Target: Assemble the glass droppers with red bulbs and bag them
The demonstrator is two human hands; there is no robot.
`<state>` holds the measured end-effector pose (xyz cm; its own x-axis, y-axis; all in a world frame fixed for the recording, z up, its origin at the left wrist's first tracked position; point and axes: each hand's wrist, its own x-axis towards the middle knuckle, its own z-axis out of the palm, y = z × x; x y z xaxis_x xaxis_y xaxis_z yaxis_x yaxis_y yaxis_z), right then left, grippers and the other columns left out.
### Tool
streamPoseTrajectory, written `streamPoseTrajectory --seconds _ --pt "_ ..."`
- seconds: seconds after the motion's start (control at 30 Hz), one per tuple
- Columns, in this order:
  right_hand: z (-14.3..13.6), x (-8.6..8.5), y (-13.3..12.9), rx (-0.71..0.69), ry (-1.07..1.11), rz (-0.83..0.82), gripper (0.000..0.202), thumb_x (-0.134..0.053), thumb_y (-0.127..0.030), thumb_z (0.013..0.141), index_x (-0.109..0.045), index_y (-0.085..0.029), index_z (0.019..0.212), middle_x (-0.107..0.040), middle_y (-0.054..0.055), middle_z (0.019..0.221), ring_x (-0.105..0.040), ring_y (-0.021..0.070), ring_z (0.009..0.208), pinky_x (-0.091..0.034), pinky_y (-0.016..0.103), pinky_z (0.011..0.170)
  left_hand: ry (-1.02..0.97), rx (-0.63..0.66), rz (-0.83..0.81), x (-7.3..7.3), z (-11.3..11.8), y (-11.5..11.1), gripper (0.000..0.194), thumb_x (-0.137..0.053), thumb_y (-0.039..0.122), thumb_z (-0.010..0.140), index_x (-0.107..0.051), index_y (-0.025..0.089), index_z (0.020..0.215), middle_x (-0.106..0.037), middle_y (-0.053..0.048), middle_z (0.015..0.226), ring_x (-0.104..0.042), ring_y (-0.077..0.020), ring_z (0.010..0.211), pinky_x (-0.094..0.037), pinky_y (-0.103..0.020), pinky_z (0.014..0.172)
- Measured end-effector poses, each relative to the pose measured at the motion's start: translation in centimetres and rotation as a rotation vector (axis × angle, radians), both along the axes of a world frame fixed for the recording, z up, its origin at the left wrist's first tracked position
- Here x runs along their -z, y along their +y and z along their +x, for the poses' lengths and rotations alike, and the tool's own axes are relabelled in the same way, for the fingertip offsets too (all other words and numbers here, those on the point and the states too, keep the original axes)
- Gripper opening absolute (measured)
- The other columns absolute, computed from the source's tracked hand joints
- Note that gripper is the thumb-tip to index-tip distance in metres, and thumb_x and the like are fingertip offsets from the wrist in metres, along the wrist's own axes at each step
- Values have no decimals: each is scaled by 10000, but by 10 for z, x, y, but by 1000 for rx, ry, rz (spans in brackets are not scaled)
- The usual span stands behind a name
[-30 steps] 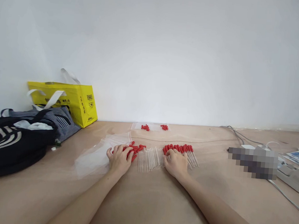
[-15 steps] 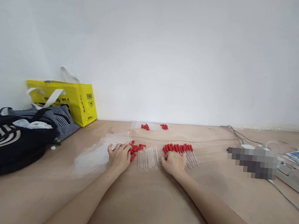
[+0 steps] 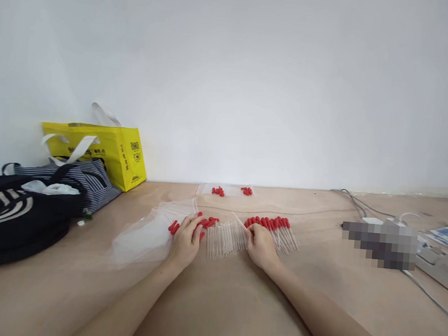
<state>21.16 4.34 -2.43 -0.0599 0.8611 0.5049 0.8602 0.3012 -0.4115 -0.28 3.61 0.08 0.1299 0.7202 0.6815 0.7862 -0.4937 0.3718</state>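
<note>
My right hand pinches a thin clear glass dropper tube, its free end pointing up and to the left. My left hand is on a small pile of red rubber bulbs, with fingers closed around one; the fingers partly hide it. Between my hands lies a row of bare glass tubes, side by side. Just beyond and right of my right hand, several droppers with red bulbs fitted lie in a slanted row.
Clear plastic bags lie flat left of my left hand. Near the wall is a clear bag of tubes and red bulbs. A yellow bag, striped bag and black bag stand left; cables and a white power strip lie right.
My right hand has taken up a glass tube and raised its end. My left hand has shifted slightly right, its spread fingers drawing together on the red bulbs.
</note>
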Motion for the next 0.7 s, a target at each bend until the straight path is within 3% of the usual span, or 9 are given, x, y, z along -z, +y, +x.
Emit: streamPoseTrajectory --seconds 0.1,0.23,0.5,0.7 --pt "1 0 -7 -137 55 17 213 -340 -211 841 -528 -163 754 -604 33 711 -532 141 658 -306 239 612 -86 118 -43 4 6 -5 255 -341 192 825 -568 182 941 -583 -64 924 -545 -185 907 -434 -330 788" --pt "-4 -6 -20 -187 22 44 203 -355 -223 854 -531 -174 764 -607 19 726 -519 137 682 -266 255 669 -159 188 -150 8 11 -10 214 -362 189 821 -560 173 899 -609 -54 889 -595 -164 799 -472 -311 721" --pt "-10 -10 -27 -226 -85 63 204 -371 -205 854 -561 -190 780 -597 9 708 -475 132 683 -224 258 654 -239 210 -251 10 12 -10 188 -375 198 808 -532 178 910 -635 -42 853 -623 -168 765 -486 -299 688" --pt "-8 -10 -27 -297 -127 59 259 -392 -168 836 -594 -253 975 -626 14 751 -445 153 714 -214 276 666 -216 236 -225 14 12 -8 225 -400 242 818 -560 161 953 -610 -49 842 -597 -159 746 -474 -296 710"
